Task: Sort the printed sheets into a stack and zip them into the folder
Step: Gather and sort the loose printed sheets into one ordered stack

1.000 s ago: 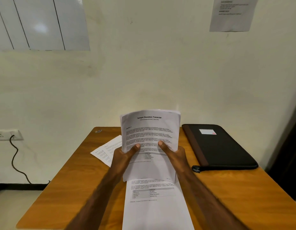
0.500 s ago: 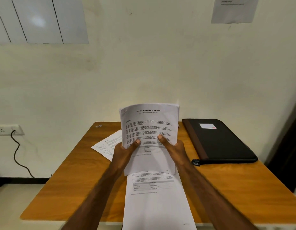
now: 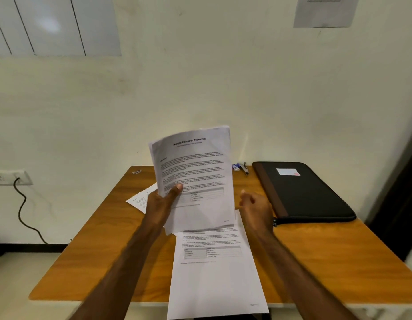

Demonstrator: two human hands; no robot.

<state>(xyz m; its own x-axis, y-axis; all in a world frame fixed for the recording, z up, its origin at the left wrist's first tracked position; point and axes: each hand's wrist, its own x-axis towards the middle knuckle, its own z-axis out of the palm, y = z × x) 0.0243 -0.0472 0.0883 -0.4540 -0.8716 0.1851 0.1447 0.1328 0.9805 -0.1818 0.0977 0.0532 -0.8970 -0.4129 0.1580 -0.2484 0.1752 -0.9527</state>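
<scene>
My left hand [image 3: 162, 203] grips a stack of printed sheets [image 3: 195, 172] upright above the middle of the wooden table [image 3: 103, 245], thumb on the front page. Beside the stack's right edge my right hand [image 3: 255, 210] hovers with loosely curled fingers and holds nothing. One printed sheet [image 3: 214, 273] lies flat on the table under the stack and hangs over the near edge. Another sheet [image 3: 141, 199] lies at an angle behind my left hand, partly hidden. The black zip folder [image 3: 302, 190] with a brown spine lies closed at the table's right.
A small stapler [image 3: 244, 168] and a small blue and white item [image 3: 235, 166] lie at the table's back edge, left of the folder. The table stands against a cream wall. A socket [image 3: 8, 177] with a black cable is on the wall to the left.
My right hand has let go of the stack and moved off to the right. The stack now tilts a little to the left in my left hand alone.
</scene>
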